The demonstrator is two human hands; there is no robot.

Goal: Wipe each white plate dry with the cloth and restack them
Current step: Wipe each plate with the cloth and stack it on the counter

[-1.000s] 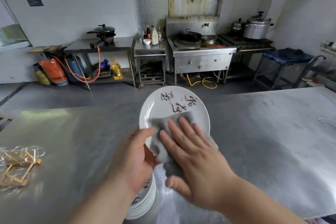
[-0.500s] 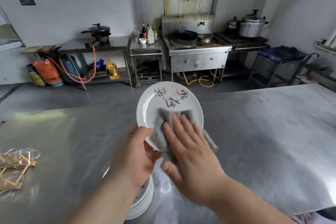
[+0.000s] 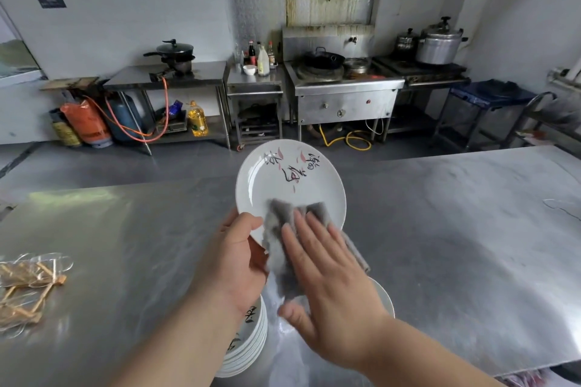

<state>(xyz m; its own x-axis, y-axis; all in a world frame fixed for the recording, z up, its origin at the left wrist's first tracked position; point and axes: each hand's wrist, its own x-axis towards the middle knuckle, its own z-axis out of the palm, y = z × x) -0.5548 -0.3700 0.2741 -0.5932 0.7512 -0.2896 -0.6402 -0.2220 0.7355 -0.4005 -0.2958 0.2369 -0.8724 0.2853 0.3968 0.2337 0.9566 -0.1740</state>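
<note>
Over a steel surface (image 3: 440, 229), the left hand (image 3: 234, 264) grips the near-left rim of a tilted round white plate with red and black brushwork (image 3: 290, 188). The right hand (image 3: 327, 280), fingers flat and spread, presses a grey cloth (image 3: 283, 248) onto its face: wiping appears underway. Restacking likely comes next; a pile of white plates (image 3: 251, 336) sits below.

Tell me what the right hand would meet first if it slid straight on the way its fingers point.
The right hand lies flat on the cloth, fingers pointing up the plate. Going on, it would cross the plate's bare white face, then the painted writing, probably.
</note>
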